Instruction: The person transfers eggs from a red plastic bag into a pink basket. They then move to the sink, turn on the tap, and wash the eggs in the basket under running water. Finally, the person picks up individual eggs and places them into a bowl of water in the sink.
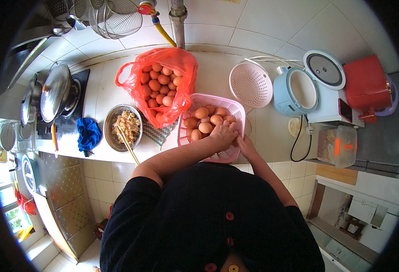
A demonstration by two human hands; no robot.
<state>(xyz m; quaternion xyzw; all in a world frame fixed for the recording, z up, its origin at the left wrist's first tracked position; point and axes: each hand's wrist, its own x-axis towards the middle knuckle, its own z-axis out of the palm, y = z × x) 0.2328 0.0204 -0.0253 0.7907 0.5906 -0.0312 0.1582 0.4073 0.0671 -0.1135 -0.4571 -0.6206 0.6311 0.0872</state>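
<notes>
Brown eggs lie in a pink plastic basket at the counter's front edge. My left hand reaches over the basket's right half, its fingers on or among the eggs; whether it grips one is hidden. At the basket's right front side is my right hand, its fingertips against the rim, their hold unclear. Behind and left of the basket, an opened red plastic bag holds many more brown eggs.
To the left stand a metal bowl of food with chopsticks, a blue cloth and a lidded pan on the stove. A pink colander and an open blue rice cooker stand right, near a clear plastic container.
</notes>
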